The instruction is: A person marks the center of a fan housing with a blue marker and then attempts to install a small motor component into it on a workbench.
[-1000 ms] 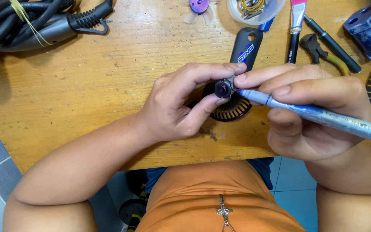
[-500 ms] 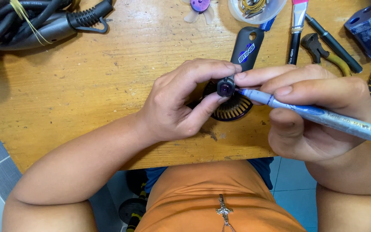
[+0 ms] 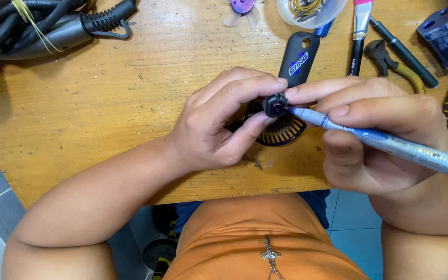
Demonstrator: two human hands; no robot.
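Pinched between the thumb and the curled fingers of the left hand (image 3: 213,127) sits a small black part with a round purple centre (image 3: 276,106), the fingertips closed tight around its sides so only its front face shows. It is held just above the wooden table (image 3: 105,103), near the middle of the view, directly over a round black slotted grille (image 3: 285,129) that lies on the wood at the part's 6 o'clock.

At the part's 3 o'clock, the right hand (image 3: 379,135) is closed around a blue pen (image 3: 385,142), thumb and forefinger clamped near the tip and the remaining fingers folded beneath the barrel. The pen tip touches the right edge of the small part, and the barrel runs away toward 4 o'clock, leaving the view at the right edge.

Across the far side of the table, from left to right: a bundle of black cables with a grey moulded plug (image 3: 53,26) at 10 o'clock, a black handle with a blue mark (image 3: 299,59) at 12 o'clock just behind the hands, a clear round tub (image 3: 312,13), a flat brush (image 3: 360,31), and pliers with yellow grips (image 3: 395,62) at 2 o'clock.
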